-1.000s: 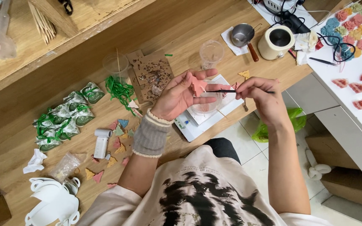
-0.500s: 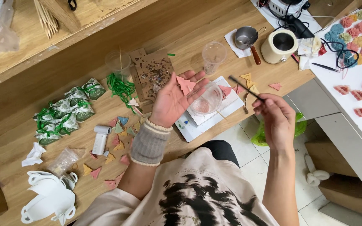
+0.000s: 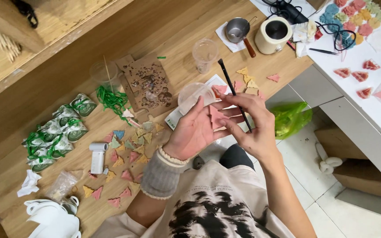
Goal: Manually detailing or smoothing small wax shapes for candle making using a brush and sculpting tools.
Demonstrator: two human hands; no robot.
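**Head view: pink triangle held in the palm, brush beside it**

The left hand lies palm up above the wooden table's edge, fingers stretched out and close together, with a pink triangular piece resting on them. The right hand pinches a thin black brush between thumb and fingers, its tip pointing up and away; its fingertips touch the piece. A clear plastic cup sits just beyond the left fingers. Small coloured triangles lie scattered on the table near the left wrist.

Three clear plastic cups, one metal pot, one cream cylinder pot, one brush.
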